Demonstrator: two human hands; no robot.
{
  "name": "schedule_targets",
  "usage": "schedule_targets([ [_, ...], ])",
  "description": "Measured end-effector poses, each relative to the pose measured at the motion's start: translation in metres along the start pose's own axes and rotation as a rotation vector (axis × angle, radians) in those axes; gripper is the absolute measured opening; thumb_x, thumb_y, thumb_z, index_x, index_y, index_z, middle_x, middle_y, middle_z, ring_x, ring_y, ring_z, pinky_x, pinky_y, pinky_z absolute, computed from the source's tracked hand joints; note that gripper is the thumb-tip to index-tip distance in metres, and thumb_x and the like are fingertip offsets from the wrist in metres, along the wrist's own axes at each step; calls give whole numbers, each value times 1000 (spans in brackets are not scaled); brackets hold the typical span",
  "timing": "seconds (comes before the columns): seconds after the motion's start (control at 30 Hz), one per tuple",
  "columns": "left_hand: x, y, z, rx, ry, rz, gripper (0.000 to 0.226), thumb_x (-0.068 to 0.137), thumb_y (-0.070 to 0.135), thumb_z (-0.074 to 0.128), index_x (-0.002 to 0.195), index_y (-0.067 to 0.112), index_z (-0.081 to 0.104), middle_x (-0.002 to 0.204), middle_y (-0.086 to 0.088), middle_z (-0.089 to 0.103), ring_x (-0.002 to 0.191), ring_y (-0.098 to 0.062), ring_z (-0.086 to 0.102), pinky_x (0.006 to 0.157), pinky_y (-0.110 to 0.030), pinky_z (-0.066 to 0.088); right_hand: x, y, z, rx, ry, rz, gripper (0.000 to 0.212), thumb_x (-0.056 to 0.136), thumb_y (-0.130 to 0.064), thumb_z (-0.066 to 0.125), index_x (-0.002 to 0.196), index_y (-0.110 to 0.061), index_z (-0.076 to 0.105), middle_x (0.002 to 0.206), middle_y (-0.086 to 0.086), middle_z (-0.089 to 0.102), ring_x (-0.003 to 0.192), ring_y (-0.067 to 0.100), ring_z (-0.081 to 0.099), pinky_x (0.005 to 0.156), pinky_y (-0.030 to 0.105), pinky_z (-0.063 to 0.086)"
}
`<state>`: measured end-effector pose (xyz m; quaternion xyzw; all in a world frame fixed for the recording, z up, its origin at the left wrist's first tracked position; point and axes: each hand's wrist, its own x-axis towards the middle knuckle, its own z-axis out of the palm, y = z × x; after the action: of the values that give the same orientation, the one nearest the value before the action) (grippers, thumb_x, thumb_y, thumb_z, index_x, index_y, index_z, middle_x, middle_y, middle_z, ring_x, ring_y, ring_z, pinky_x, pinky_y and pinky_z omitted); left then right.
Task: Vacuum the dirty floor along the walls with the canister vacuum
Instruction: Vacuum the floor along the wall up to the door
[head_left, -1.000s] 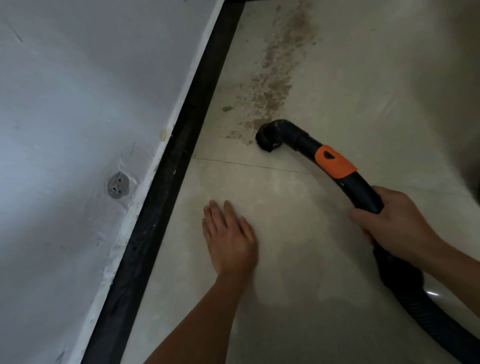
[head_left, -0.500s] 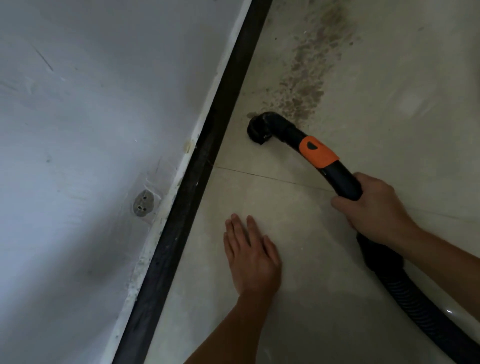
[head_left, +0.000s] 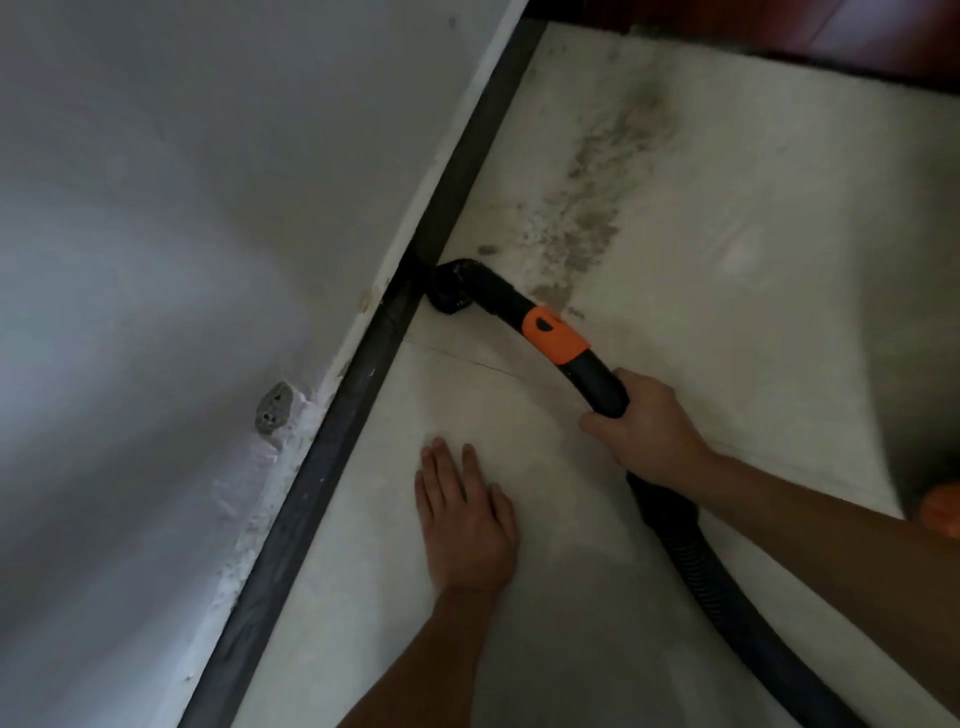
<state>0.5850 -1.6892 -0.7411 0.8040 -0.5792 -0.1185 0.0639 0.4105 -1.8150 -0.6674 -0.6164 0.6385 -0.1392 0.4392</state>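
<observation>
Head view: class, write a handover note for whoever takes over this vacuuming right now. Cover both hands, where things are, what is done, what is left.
Left hand: flat on the floor, fingers straight, holding nothing.
Right hand: grips the black hose handle behind its orange collar.
Nozzle: on the floor, against the dark baseboard.
Done: the floor near the hands looks clean.
Left: the brown dirt patch just beyond the nozzle, running on along the wall.

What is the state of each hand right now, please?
Left hand: open, fingers straight, resting flat on the pale tiled floor.
Right hand: closed around the black curved vacuum wand with the orange collar.
</observation>
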Motion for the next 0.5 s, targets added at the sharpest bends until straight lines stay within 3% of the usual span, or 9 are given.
schedule_targets([
  [0.1,-5,1,-5,-38,-8,4,61,92,33,30,139,-2,46,149,-30,33,140,-43,30,115,-53,23,-29,18,-27,-100,27,53,29,74,-15,76,69,-23,48,61,-1,54,53,16,54,48,25,41],
  [0.23,-8,10,-6,-36,-17,25,61,90,33,32,136,-1,50,146,-30,38,136,-44,36,114,-50,23,-68,59,-58,-113,101,131,20,74,-14,78,75,-19,59,66,-1,61,56,5,57,48,14,41],
  [0.37,9,18,-2,1,-2,34,62,92,36,27,141,3,45,150,-27,34,140,-40,30,118,-45,14,-77,81,-62,5,177,140,14,76,-10,75,79,-12,62,62,8,62,43,9,55,40,21,43],
  [0.5,7,19,-15,97,-137,-25,64,91,33,23,149,6,31,155,-26,21,145,-38,17,118,-45,10,-119,98,-55,56,143,136,14,76,-8,76,78,-12,62,65,10,64,54,22,61,50,30,46],
])
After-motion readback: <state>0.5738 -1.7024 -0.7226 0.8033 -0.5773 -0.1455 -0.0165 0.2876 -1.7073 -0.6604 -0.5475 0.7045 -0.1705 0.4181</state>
